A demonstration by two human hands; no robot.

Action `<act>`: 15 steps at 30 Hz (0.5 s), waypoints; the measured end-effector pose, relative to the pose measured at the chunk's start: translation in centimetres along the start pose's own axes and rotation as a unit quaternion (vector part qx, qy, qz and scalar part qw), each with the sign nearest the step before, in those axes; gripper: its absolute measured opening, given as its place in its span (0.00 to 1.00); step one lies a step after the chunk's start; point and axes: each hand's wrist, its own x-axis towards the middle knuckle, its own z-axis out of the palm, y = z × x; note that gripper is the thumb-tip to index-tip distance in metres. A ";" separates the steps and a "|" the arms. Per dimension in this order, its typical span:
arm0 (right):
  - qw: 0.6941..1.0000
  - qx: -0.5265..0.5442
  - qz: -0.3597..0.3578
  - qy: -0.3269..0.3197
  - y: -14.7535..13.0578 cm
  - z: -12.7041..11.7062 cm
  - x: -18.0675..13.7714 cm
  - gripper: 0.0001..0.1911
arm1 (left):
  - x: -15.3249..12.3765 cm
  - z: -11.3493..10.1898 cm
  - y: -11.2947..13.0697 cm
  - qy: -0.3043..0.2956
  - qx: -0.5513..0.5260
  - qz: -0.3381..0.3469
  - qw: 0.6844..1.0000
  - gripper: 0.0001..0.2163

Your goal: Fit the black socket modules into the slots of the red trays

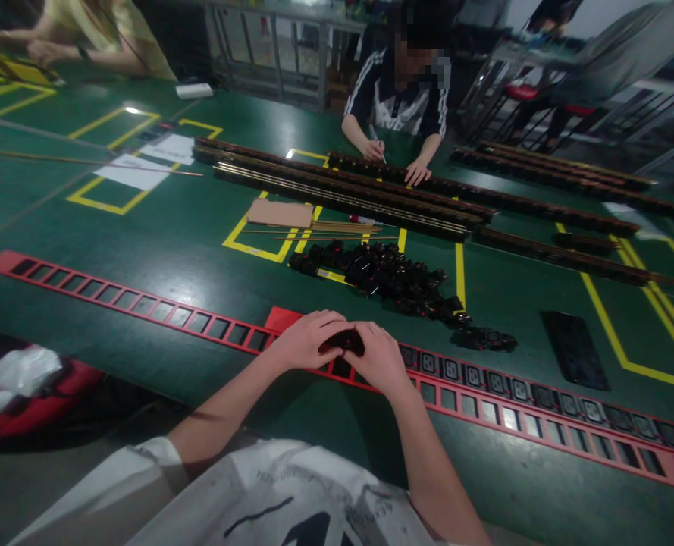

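Between my two hands is a small black socket (pixel 343 343), partly hidden by the fingers. My left hand (pixel 308 339) curls round its left side, and my right hand (pixel 380 355) grips it from the right. Both are closed, thumbs and fingertips almost meeting. Under them lies a long red strip frame (pixel 439 396) with a row of rectangular openings. Behind it, a second red strip (pixel 283 318) runs off to the right, with black sockets (pixel 473 375) seated along it. A heap of loose black sockets (pixel 382 273) lies just beyond my hands.
A black phone (pixel 575 349) lies at the right. Long dark rails (pixel 342 193), thin rods (pixel 342 226) and a cardboard piece (pixel 280 213) are farther back. Opposite me a person (pixel 396 98) holds a pen; another person (pixel 109 38) sits far left.
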 end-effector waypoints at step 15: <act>1.000 0.010 0.001 -0.029 0.6 -0.8 -0.1 0.18 | 0.9 -0.3 0.3 -0.039 0.044 -0.064 0.996 0.15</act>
